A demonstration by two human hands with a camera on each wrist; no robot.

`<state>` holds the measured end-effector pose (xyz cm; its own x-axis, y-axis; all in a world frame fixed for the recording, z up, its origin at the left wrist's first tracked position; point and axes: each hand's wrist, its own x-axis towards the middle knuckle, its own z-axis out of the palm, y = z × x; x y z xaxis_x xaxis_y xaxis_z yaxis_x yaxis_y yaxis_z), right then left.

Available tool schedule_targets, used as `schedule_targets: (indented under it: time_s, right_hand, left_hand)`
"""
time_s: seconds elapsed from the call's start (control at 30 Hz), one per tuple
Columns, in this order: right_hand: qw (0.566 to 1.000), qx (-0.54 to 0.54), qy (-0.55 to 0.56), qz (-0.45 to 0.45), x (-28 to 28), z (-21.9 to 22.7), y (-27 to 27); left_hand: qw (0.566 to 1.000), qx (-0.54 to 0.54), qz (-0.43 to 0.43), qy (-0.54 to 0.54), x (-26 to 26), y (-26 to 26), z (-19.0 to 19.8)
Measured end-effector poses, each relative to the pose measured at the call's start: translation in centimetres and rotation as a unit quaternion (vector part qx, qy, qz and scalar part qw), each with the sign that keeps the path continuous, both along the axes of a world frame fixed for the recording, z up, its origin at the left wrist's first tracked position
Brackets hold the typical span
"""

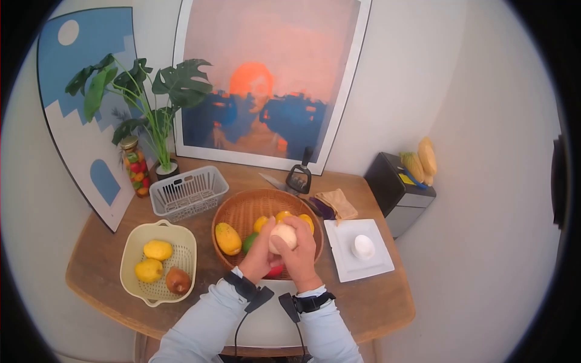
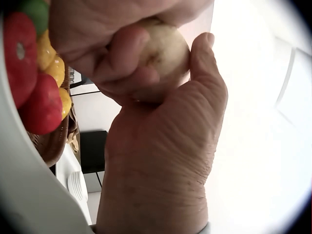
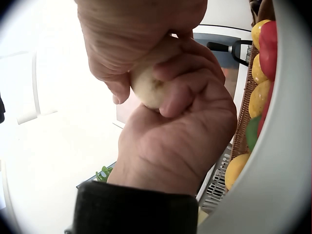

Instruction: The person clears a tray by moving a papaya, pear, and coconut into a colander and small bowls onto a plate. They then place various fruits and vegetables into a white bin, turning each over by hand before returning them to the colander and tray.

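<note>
Over the front of the wicker basket (image 1: 239,202), both hands hold a pale, round, onion-like item (image 1: 283,238). My left hand (image 1: 259,257) grips its left side; my right hand (image 1: 304,253) wraps the other side, its thumb against the surface. Bent fingers around the item (image 2: 165,48) show in the left wrist view, with a darker spot on its end. In the right wrist view, the hands meet around the item (image 3: 148,87) and cover much of it. Inside the basket lie a yellow fruit (image 1: 228,238), a green item and red items, partly hidden.
At left, a cream basket (image 1: 126,266) holds two yellow fruits and a brown onion (image 1: 178,281). Behind it stand a grey basket (image 1: 189,192), plant and jar. A white plate (image 1: 339,254) with a white rounded item is at right. A knife, peeler and cloth lie behind.
</note>
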<state>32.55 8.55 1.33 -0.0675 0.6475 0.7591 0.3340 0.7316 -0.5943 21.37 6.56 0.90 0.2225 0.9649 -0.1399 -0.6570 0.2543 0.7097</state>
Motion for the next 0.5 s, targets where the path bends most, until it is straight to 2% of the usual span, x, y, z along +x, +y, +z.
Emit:
schedule_targets:
  time_s: [0.03,0.07,0.1,0.13,0.2,0.23,0.3,0.33,0.37,0.43,0.47,0.5]
  right_hand:
    - [0.998,0.051,-0.024,0.002,-0.2,0.1,-0.2]
    - [1.0,-0.019,0.014,0.003,-0.2,-0.2,-0.1]
    - [0.995,-0.088,0.051,0.004,0.0,-0.7,0.0]
    - [0.984,-0.157,0.089,0.005,0.1,-1.1,0.2]
    - [0.969,-0.209,0.132,0.012,0.7,-1.6,0.8]
    - [0.96,-0.236,0.153,0.015,0.8,-1.4,0.8]
    - [0.992,-0.109,0.066,0.019,0.6,-0.7,0.0]
    - [0.999,-0.044,0.022,0.02,0.5,-0.1,-0.3]
    - [1.0,-0.002,-0.002,0.019,0.4,0.3,-0.4]
    - [0.995,0.08,-0.051,0.019,0.0,0.8,-0.5]
    - [1.0,0.006,0.0,0.021,0.0,0.5,-0.5]
    - [0.996,-0.068,0.05,0.023,0.0,0.0,-0.4]
  left_hand:
    - [1.0,0.013,-0.02,-0.009,-0.3,0.4,-0.6]
    - [0.999,0.028,-0.039,-0.018,-0.7,1.1,-1.3]
    - [0.993,0.094,-0.025,0.063,-1.1,2.2,-3.6]
    - [0.98,0.137,0.061,0.131,-0.2,2.0,-3.5]
    - [0.913,0.214,0.229,0.262,2.3,1.2,-2.5]
    - [0.945,0.155,0.167,0.233,1.9,0.0,-0.9]
    - [0.987,0.102,0.078,0.098,0.5,1.0,-2.1]
    - [0.996,0.075,0.031,0.029,0.1,1.2,-1.8]
    - [0.999,0.038,0.035,-0.009,0.2,0.1,0.1]
    - [0.999,0.045,0.001,-0.02,-0.4,0.6,-0.6]
    - [0.998,0.052,-0.015,-0.026,-0.6,0.8,-0.9]
    - [0.995,0.087,0.04,0.002,0.1,0.8,-1.1]
